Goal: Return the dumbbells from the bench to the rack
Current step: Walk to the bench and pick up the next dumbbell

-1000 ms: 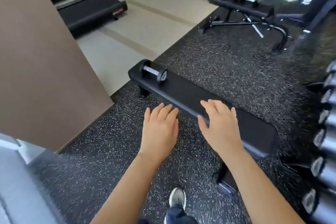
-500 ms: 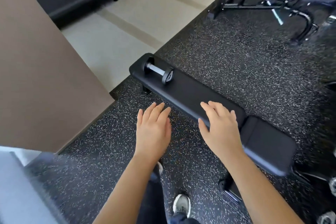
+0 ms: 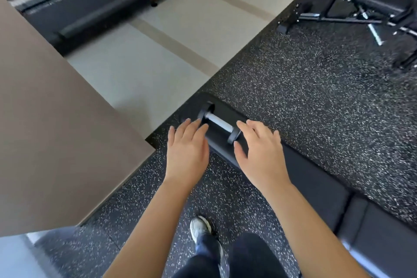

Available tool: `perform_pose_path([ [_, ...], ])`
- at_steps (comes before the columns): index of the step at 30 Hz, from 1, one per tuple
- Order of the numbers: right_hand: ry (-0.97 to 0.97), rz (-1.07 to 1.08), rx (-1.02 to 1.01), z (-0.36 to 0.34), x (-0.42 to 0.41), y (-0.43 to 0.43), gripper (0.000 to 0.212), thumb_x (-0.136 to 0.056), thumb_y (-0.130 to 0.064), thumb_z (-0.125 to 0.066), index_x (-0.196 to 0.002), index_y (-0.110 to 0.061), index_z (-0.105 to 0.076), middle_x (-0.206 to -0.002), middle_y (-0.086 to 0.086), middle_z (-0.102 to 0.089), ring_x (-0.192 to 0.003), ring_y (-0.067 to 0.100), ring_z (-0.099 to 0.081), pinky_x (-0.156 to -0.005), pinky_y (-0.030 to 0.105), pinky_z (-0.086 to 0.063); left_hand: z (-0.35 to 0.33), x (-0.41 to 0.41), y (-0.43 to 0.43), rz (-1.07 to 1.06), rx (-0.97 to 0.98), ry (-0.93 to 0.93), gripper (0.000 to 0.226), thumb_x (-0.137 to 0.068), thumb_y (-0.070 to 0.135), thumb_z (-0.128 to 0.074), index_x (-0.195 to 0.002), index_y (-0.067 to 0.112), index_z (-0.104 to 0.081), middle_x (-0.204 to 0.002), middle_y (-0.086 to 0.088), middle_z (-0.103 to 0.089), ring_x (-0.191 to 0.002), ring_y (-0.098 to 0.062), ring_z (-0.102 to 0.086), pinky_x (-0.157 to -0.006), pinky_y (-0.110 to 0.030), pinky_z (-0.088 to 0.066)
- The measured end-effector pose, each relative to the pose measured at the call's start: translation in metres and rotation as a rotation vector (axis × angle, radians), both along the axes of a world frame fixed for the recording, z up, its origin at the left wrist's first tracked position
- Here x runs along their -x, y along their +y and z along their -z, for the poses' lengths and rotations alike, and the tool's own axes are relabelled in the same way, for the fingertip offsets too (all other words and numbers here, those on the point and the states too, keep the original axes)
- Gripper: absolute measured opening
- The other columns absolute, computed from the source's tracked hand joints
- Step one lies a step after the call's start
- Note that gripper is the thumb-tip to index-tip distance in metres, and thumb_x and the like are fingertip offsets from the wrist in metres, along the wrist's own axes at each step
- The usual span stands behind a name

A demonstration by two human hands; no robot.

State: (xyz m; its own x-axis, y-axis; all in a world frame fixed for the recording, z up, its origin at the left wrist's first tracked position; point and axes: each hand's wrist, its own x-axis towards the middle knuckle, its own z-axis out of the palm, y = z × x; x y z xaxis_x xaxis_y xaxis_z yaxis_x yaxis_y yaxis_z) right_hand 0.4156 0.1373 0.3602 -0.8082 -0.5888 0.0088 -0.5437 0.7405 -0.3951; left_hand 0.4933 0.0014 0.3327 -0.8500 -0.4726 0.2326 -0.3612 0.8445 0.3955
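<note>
the dumbbell (image 3: 218, 123) lies on its side at the far end of the bench (image 3: 300, 171), close to the pad's edge, with the left hand (image 3: 187, 153) and right hand (image 3: 259, 153) both spread and empty just short of it (neither seems to touch it). a clumsy brush could roll the dumbbell off that end onto the rubber floor (image 3: 316, 88), and a one-sided grab on a head rather than the handle might let it tip or slip.

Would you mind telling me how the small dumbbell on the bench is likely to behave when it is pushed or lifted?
The dumbbell looks rigid: a metal bar joining two dark heads, so it should not flex. It is probably heavy for its small size. Its heads look rounded, so a sideways nudge might roll it on the bench, and it lies near the end. Both the left hand and right hand are open.
</note>
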Motion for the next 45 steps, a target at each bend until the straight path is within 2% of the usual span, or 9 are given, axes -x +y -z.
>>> perform_pose_path([
  [8, -0.024, 0.017, -0.014, 0.021, 0.093, -0.049, 0.044, -0.090, -0.024, -0.053, -0.132, -0.016, -0.046, -0.133, 0.009, -0.050, -0.125, 0.025, -0.044, -0.105, 0.056, -0.029, 0.015, 0.087, -0.052, 0.043, 0.018, -0.019, 0.030, -0.079, 0.001, -0.063, -0.109, 0.003, -0.062, -0.117, -0.017, -0.062, -0.114, -0.037, -0.054, -0.096, -0.063, -0.032],
  [12, -0.026, -0.018, -0.011, 0.033, 0.147, -0.079, 0.045, -0.089, -0.024, -0.053, -0.132, -0.015, -0.045, -0.133, 0.009, -0.049, -0.126, 0.025, -0.044, -0.106, 0.057, -0.026, 0.018, 0.140, -0.080, 0.015, 0.014, -0.056, 0.030, -0.082, 0.004, -0.060, -0.112, 0.004, -0.060, -0.120, -0.016, -0.061, -0.118, -0.036, -0.051, -0.099, -0.059, -0.031],
  [17, -0.002, -0.049, 0.015, 0.063, 0.197, -0.110, 0.042, -0.083, -0.018, -0.063, -0.124, -0.010, -0.054, -0.123, 0.013, -0.058, -0.117, 0.030, -0.054, -0.099, 0.063, -0.035, 0.040, 0.190, -0.113, -0.017, 0.020, -0.044, 0.033, -0.079, -0.001, -0.062, -0.112, 0.003, -0.060, -0.119, -0.016, -0.062, -0.116, -0.036, -0.053, -0.098, -0.059, -0.031],
  [20, -0.023, -0.050, 0.017, 0.089, 0.216, -0.125, 0.041, -0.082, -0.018, -0.064, -0.122, -0.009, -0.056, -0.122, 0.014, -0.059, -0.116, 0.030, -0.055, -0.098, 0.063, -0.034, 0.065, 0.207, -0.129, -0.047, -0.015, -0.053, 0.033, -0.080, 0.000, -0.060, -0.113, 0.003, -0.059, -0.121, -0.015, -0.060, -0.118, -0.035, -0.051, -0.100, -0.057, -0.029],
  [23, -0.040, -0.053, 0.021, 0.120, 0.226, -0.134, 0.043, -0.080, -0.019, -0.067, -0.120, -0.009, -0.058, -0.117, 0.014, -0.062, -0.111, 0.031, -0.058, -0.094, 0.063, -0.038, 0.095, 0.219, -0.143, -0.085, -0.111, -0.062, 0.033, -0.082, 0.002, -0.059, -0.115, 0.004, -0.058, -0.124, -0.014, -0.059, -0.121, -0.033, -0.049, -0.103, -0.057, -0.028],
  [28, -0.117, -0.031, -0.008, 0.175, 0.229, -0.141, 0.043, -0.081, -0.021, -0.066, -0.121, -0.009, -0.057, -0.117, 0.013, -0.062, -0.110, 0.030, -0.058, -0.095, 0.062, -0.038, 0.154, 0.232, -0.152, -0.085, -0.239, -0.077, 0.033, -0.083, 0.003, -0.059, -0.116, 0.003, -0.058, -0.123, -0.014, -0.058, -0.119, -0.032, -0.051, -0.098, -0.060, -0.036],
  [35, -0.363, -0.039, -0.138, 0.258, 0.224, -0.148, 0.048, -0.092, -0.033, -0.044, -0.138, -0.024, -0.034, -0.138, -0.002, -0.040, -0.130, 0.016, -0.035, -0.110, 0.046, -0.020, 0.238, 0.235, -0.156, -0.089, -0.461, -0.173, 0.034, -0.088, 0.011, -0.055, -0.122, 0.005, -0.053, -0.132, -0.010, -0.051, -0.123, -0.025, -0.045, -0.104, -0.046, -0.035],
  [40, -0.448, 0.008, -0.113, 0.299, 0.220, -0.163, 0.048, -0.090, -0.030, -0.048, -0.137, -0.023, -0.037, -0.132, -0.001, -0.046, -0.122, 0.020, -0.043, -0.104, 0.047, -0.030, 0.278, 0.232, -0.164, -0.021, -0.462, -0.232, 0.037, -0.088, 0.013, -0.057, -0.125, 0.007, -0.051, -0.133, -0.010, -0.050, -0.123, -0.026, -0.044, -0.105, -0.043, -0.035],
  [45, -0.492, 0.035, -0.113, 0.336, 0.215, -0.175, 0.048, -0.090, -0.031, -0.049, -0.137, -0.025, -0.037, -0.131, -0.001, -0.047, -0.120, 0.020, -0.044, -0.102, 0.043, -0.032, 0.308, 0.232, -0.168, 0.031, -0.468, -0.276, 0.039, -0.088, 0.013, -0.057, -0.126, 0.009, -0.050, -0.136, -0.009, -0.047, -0.125, -0.024, -0.043, -0.105, -0.045, -0.034],
])
